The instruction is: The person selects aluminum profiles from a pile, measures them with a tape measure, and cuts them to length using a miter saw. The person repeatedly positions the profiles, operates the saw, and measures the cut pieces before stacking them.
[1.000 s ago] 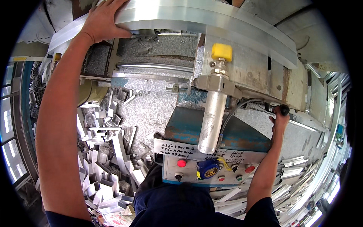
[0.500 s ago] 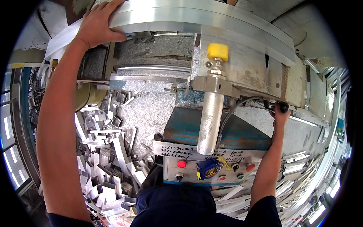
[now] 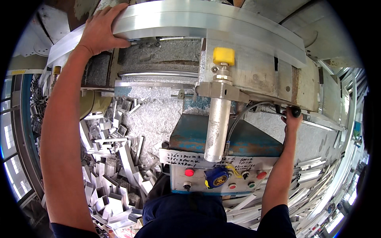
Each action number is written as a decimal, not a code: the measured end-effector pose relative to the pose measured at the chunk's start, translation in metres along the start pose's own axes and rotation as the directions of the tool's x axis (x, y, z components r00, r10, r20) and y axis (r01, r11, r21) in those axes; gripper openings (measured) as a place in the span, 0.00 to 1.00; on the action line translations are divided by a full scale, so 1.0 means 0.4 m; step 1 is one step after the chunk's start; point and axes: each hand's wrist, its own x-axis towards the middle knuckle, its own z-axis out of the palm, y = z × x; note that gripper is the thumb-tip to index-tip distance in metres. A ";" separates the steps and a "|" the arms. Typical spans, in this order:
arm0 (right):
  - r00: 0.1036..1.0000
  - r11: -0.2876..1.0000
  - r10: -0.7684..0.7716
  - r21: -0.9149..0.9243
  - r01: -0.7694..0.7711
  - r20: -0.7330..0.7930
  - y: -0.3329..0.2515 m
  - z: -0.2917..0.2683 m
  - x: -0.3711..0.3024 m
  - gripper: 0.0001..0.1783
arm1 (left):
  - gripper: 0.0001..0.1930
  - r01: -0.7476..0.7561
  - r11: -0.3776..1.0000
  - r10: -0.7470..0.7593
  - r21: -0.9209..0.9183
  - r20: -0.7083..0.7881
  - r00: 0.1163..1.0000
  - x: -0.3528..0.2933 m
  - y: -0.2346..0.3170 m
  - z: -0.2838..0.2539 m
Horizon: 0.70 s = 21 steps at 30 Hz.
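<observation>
My left hand [image 3: 101, 32] grips a long silvery aluminium profile [image 3: 174, 19] near its left end. The thumb lies along the near edge and the fingers reach over the top. The profile rests across the machine bed [image 3: 254, 63] at the far side. At the right, my right hand [image 3: 292, 123] is closed round a lever with a black ball knob [image 3: 296, 112], under the front edge of the bed; its fingers are partly hidden. Between my arms stands a metal cylinder [image 3: 218, 123] with a yellow cap [image 3: 224, 56] beyond it.
Before my body is a control panel [image 3: 200, 174] with buttons and switches. A blue tape measure [image 3: 216, 177] lies on it, below a handwritten label strip [image 3: 178, 157]. Profile offcuts [image 3: 111, 194] heap up at the left; long scrap strips [image 3: 305, 178] lie at the right.
The whole view has shifted slightly. Both hands keep their hold, on the profile and the lever, with no clear movement of either thing.
</observation>
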 end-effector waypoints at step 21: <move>0.945 0.593 -0.140 -0.739 0.320 0.296 0.246 -0.042 0.048 0.40 | 0.53 0.029 0.986 -0.017 -0.164 0.078 0.997 -0.016 -0.058 0.006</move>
